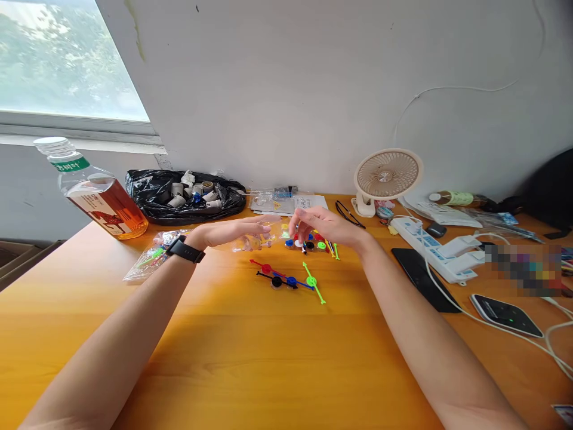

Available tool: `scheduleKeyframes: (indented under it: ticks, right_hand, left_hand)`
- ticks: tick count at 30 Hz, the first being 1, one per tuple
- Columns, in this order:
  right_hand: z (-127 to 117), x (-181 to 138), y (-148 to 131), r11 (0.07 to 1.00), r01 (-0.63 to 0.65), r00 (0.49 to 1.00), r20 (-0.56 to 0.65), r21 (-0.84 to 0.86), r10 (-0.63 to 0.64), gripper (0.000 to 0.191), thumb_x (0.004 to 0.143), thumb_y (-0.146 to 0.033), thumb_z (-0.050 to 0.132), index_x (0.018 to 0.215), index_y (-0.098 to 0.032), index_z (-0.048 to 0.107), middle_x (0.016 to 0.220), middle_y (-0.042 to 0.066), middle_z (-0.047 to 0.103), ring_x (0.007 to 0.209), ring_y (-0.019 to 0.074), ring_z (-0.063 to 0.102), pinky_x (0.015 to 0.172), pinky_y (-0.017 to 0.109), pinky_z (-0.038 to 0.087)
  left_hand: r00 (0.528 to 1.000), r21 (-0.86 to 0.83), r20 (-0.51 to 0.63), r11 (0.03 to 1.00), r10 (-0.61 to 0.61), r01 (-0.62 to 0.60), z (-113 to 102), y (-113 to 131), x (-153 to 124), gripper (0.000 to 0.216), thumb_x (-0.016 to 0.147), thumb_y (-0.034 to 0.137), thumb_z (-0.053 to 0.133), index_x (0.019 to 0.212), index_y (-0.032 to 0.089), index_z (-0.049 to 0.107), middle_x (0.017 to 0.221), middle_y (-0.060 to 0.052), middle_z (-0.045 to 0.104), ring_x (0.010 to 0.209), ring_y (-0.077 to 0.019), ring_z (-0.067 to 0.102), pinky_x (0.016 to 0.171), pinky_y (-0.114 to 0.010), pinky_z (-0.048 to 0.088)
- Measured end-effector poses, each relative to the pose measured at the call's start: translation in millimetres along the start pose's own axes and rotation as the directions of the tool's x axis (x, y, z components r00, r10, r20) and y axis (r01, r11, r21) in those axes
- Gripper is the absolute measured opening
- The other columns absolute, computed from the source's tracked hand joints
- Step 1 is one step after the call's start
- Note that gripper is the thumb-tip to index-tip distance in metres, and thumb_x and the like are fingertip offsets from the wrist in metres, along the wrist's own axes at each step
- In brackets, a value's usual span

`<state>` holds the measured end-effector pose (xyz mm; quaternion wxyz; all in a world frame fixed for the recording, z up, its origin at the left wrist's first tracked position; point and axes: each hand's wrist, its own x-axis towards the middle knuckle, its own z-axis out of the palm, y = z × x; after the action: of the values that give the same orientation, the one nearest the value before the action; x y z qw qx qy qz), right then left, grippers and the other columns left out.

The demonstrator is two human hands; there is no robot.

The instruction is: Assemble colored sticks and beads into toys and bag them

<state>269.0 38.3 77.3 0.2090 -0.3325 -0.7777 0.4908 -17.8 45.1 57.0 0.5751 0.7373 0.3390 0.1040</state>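
My left hand [235, 232], with a black band on the wrist, hovers flat with its fingers stretched out over a group of clear plastic pieces [246, 242]. Opposite it, my right hand [320, 224] hangs palm down with fingers loosely bent and apart; I see nothing held in it. Beneath that hand lie several coloured round pieces [321, 245] and sticks, partly hidden by its fingers. Closer to me on the table are plastic arrow spinners: a red one [265, 269], a black one [277, 281], a blue one [291, 281] and a green one [311, 281].
A tea bottle [102, 200] stands at the left, near a clear plastic bag [154, 255]. Behind are a black bag [147, 194] of rubbish and papers [313, 203]. To the right are a clip fan [387, 173], a power strip [421, 239], cables and a black-topped device [505, 315].
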Motion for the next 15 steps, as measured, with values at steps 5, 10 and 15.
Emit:
scheduleKeyframes:
  ticks: [5, 10, 15]
  right_hand:
    - [-5, -6, -5, 0.994, -0.017, 0.999, 0.033, -0.108, 0.02, 0.053, 0.099, -0.068, 0.06, 0.099, -0.017, 0.075, 0.092, 0.006, 0.073, 0.076, 0.0153, 0.064, 0.061, 0.024, 0.046]
    - [-8, -5, 1, 0.956, -0.083, 0.997, -0.016, -0.282, 0.082, 0.041, 0.094, -0.058, 0.068, 0.094, -0.017, 0.073, 0.084, 0.004, 0.072, 0.067, 0.0139, 0.059, 0.058, 0.025, 0.043]
    - [-8, -5, 7, 0.871, -0.175, 0.965, 0.096, -0.459, 0.245, 0.031, 0.086, -0.048, 0.077, 0.085, -0.018, 0.067, 0.083, 0.003, 0.074, 0.068, 0.0144, 0.062, 0.06, 0.025, 0.043]
  left_hand:
    - [0.999, 0.052, -0.035, 0.998, -0.031, 0.033, -6, 1, -6, 0.077, 0.103, 0.06, 0.052, 0.171, 0.034, 0.026, 0.152, -0.011, 0.06, 0.13, -0.0289, 0.059, 0.102, -0.037, 0.05]
    - [0.995, 0.171, -0.079, 0.983, -0.058, 0.07, -11, 0, -10, 0.078, 0.101, 0.064, 0.052, 0.17, 0.037, 0.029, 0.163, -0.006, 0.052, 0.143, -0.0315, 0.051, 0.108, -0.037, 0.048]
    - [0.992, 0.202, -0.102, 0.975, -0.071, 0.09, -12, -3, -10, 0.078, 0.101, 0.062, 0.052, 0.17, 0.034, 0.03, 0.156, -0.007, 0.06, 0.145, -0.0322, 0.05, 0.116, -0.039, 0.043]
